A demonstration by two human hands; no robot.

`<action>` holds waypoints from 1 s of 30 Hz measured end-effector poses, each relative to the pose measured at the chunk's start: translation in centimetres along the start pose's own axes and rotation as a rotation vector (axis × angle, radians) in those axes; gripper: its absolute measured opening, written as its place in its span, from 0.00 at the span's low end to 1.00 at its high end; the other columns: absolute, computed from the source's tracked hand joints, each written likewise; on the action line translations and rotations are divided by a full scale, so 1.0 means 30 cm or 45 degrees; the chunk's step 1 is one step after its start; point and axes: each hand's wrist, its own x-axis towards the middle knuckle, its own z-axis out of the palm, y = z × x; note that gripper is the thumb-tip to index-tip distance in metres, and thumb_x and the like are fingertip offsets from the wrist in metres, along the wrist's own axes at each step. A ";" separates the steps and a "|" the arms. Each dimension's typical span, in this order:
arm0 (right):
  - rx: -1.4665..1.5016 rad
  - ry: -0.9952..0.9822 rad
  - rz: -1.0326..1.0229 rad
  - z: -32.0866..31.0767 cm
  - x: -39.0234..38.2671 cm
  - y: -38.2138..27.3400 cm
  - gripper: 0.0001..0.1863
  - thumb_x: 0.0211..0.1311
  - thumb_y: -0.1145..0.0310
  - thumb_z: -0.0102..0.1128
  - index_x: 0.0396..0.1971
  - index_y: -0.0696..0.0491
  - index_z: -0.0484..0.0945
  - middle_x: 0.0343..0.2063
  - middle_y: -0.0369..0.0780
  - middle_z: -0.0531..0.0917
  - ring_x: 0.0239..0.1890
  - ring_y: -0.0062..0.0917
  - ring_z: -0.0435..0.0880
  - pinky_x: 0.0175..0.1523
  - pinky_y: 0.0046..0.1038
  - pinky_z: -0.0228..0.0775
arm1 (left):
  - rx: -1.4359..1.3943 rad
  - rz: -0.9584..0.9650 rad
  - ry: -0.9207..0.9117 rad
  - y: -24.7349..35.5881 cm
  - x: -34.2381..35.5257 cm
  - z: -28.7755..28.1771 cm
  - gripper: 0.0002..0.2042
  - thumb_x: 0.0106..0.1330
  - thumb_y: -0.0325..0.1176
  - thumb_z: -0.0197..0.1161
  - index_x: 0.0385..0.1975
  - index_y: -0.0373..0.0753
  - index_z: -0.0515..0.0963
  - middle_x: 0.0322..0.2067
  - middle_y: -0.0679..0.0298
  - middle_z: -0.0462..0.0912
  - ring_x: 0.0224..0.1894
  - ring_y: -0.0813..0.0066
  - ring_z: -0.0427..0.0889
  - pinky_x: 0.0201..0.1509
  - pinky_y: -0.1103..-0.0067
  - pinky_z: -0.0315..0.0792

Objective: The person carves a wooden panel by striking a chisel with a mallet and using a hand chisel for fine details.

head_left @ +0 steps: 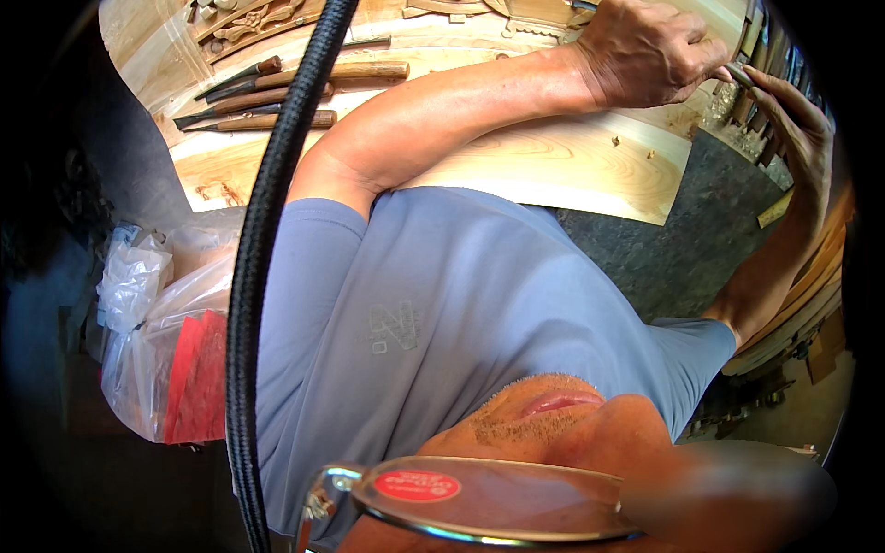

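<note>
My left arm reaches across the front of the bench, and my left hand (650, 55) is curled closed at the upper right. From its fingertips pokes a slim, dark grey piece (738, 75); most of it is hidden, so its kind cannot be made out. My right hand (797, 106) comes up at the far right, its long fingers meeting the other end of that piece in a pinch. Both hands are over the right end of the pale wooden board (553, 166). Small wood chips (618, 141) lie on the board near my left wrist.
Several wood-handled carving chisels (267, 101) lie at the left of the bench, below carved wooden pieces (263, 23). A row of tools (761, 55) stands by my right hand. A black braided cable (277, 212) crosses the view. A clear plastic bag (138, 295) hangs at the left.
</note>
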 end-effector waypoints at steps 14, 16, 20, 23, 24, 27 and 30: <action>0.133 0.140 -0.032 0.078 -0.040 0.003 0.16 0.70 0.66 0.67 0.56 0.51 0.86 0.42 0.29 0.90 0.27 0.05 0.71 0.30 0.12 0.59 | -0.099 -0.004 0.002 -0.001 -0.011 0.011 0.12 0.70 0.44 0.61 0.39 0.40 0.80 0.28 0.59 0.80 0.26 0.62 0.82 0.26 0.67 0.74; 0.141 0.152 -0.020 0.091 -0.048 -0.005 0.16 0.70 0.67 0.67 0.56 0.51 0.86 0.43 0.30 0.90 0.29 0.05 0.73 0.30 0.11 0.60 | -0.126 -0.021 -0.014 0.003 -0.014 0.010 0.11 0.69 0.43 0.62 0.36 0.41 0.80 0.27 0.60 0.80 0.26 0.62 0.81 0.26 0.67 0.73; 0.283 0.201 -0.043 0.137 -0.056 -0.012 0.16 0.68 0.70 0.69 0.55 0.53 0.86 0.45 0.33 0.90 0.38 0.09 0.82 0.35 0.11 0.66 | -0.112 -0.023 -0.035 0.000 -0.009 0.003 0.10 0.66 0.42 0.63 0.31 0.41 0.78 0.25 0.60 0.79 0.24 0.62 0.81 0.25 0.67 0.73; 0.335 0.286 -0.114 0.184 -0.061 -0.014 0.16 0.67 0.70 0.70 0.53 0.54 0.87 0.43 0.34 0.90 0.37 0.09 0.81 0.34 0.11 0.66 | -0.138 -0.024 -0.072 -0.001 -0.016 0.000 0.11 0.65 0.41 0.63 0.28 0.41 0.77 0.24 0.59 0.78 0.23 0.61 0.81 0.24 0.67 0.73; 0.285 0.288 -0.047 0.185 -0.072 0.013 0.16 0.66 0.70 0.71 0.52 0.54 0.87 0.41 0.33 0.90 0.33 0.08 0.79 0.32 0.11 0.64 | -0.142 -0.024 -0.088 -0.002 -0.017 -0.004 0.11 0.65 0.41 0.63 0.26 0.41 0.77 0.23 0.59 0.77 0.23 0.61 0.81 0.24 0.67 0.73; 0.295 0.302 0.046 0.206 -0.088 -0.018 0.15 0.66 0.70 0.71 0.52 0.54 0.88 0.37 0.31 0.90 0.30 0.06 0.76 0.30 0.11 0.62 | -0.130 -0.010 -0.120 0.002 -0.014 -0.018 0.12 0.65 0.41 0.64 0.24 0.41 0.77 0.22 0.60 0.75 0.22 0.63 0.79 0.23 0.68 0.72; 0.366 0.340 0.090 0.229 -0.090 -0.042 0.15 0.66 0.72 0.70 0.52 0.54 0.88 0.34 0.30 0.89 0.28 0.07 0.74 0.29 0.12 0.60 | -0.010 0.069 -0.105 -0.015 -0.053 0.037 0.10 0.60 0.44 0.65 0.25 0.47 0.79 0.19 0.69 0.71 0.18 0.72 0.76 0.19 0.74 0.70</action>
